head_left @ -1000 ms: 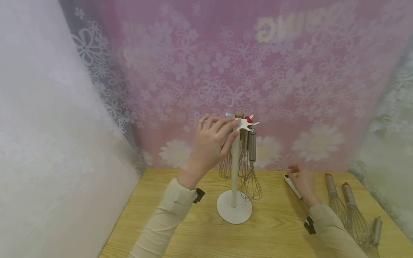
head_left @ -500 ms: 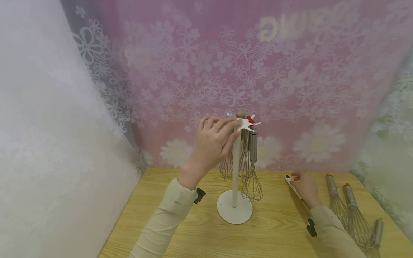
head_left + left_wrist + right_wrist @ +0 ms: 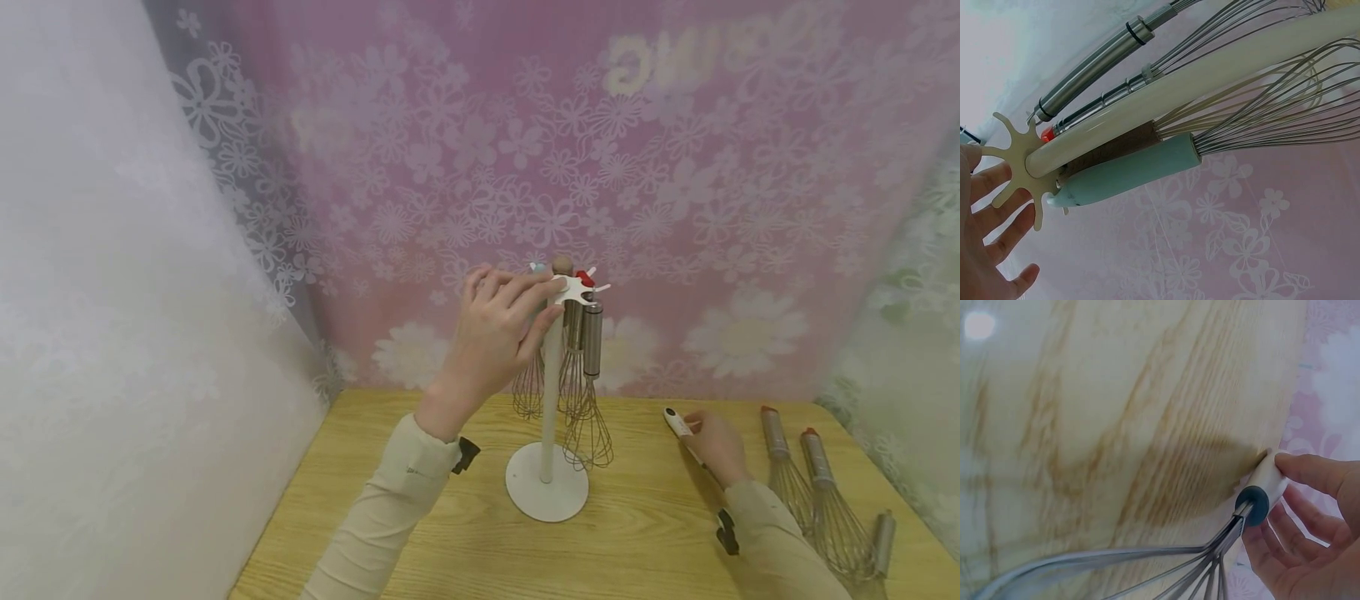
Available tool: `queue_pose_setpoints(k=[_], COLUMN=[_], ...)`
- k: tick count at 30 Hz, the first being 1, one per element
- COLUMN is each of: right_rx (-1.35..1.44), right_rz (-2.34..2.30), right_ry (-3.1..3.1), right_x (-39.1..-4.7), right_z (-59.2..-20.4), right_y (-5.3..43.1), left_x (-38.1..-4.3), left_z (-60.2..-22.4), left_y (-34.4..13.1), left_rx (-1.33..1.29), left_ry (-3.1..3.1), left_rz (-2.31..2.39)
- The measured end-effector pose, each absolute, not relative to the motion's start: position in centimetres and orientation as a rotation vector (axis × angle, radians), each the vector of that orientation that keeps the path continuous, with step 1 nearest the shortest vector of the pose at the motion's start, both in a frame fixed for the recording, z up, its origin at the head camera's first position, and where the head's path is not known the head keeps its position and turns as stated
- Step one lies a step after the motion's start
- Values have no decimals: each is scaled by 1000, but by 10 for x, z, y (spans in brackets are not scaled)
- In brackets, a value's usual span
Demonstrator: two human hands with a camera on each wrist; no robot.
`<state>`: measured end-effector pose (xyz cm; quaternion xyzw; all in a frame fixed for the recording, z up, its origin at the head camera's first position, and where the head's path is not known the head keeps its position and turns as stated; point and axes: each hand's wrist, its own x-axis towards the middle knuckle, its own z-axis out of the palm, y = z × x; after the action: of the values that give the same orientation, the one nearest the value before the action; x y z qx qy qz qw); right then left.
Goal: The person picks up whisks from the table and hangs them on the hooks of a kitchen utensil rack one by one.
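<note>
A white whisk stand with a star-shaped hook top stands mid-table, bearing several hanging whisks. My left hand holds its top, fingers laid over the hook plate and thumb at its edge. Hanging there are a whisk with a pale green handle, one with a brown handle and metal-handled whisks. On the right, my right hand pinches a white-handled whisk between thumb and fingers. Its handle has a dark teal collar, and its wires point away from my palm over the wood.
Two red-tipped metal whisks lie at the right of the wooden table. Near them is a smaller metal-handled whisk by the right edge. A pink flowered backdrop rises behind the table, with a pale sheet on the left.
My right hand has lowered onto the white-handled whisk, its fingers closing on the handle. My left hand keeps its hold on the stand's top.
</note>
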<state>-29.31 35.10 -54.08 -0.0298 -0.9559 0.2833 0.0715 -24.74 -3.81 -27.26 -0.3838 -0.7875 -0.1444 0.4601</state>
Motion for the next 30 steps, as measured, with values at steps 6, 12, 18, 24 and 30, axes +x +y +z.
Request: queue_pose_setpoints(k=[6, 12, 18, 24, 30], right_rx=[-78, -93, -105, -105, -112], right_rz=[808, 821, 842, 866, 927], right_ry=[-2903, -2907, -2905, -2894, -2895], right_x=[-294, -294, -293, -291, -290], right_z=[-543, -543, -543, -543, -537], right_y=[353, 353, 354, 354, 354], left_x=[-246, -246, -247, -245, -245], left_z=[-272, -272, -273, -272, -272], left_y=[-38, -37, -37, -37, -36], left_rx=[-938, -936, -941, -934, -926], left_ry=[-1945, -1947, -1942, -1949, -1953], left_rz=[-353, -357, -366, -360, -366])
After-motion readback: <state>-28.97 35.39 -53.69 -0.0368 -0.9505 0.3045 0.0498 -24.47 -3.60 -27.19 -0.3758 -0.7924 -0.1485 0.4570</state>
